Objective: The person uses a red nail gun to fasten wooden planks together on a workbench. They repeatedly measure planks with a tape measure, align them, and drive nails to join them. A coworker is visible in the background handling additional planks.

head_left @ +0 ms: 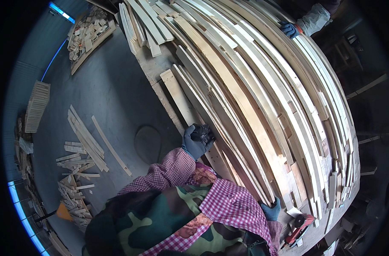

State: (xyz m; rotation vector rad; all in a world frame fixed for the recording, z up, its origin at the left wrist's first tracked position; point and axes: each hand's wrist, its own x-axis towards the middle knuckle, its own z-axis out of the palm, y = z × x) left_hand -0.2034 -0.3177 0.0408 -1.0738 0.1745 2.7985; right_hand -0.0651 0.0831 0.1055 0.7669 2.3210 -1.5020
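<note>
Long pale wooden strips [228, 115] lie side by side on a work table. My left hand [197, 141], in a grey-blue glove with a black coated palm, is closed at the near-left edge of the strips, beside a shorter board [177, 96]. Whether something sits inside its curled fingers is hidden. At the lower right, my right hand [271, 210], also gloved, grips the near end of a narrow wooden strip [259, 187]. Just right of that hand rests a red and black handheld power tool [299, 229].
Across the table, another person's blue-gloved hand [290, 30] touches the far strips. Scrap wood [77, 183] lies on the floor at left. A heap of offcuts [90, 36] sits on a board at upper left, and a slatted wooden stack [37, 106] stands by the wall.
</note>
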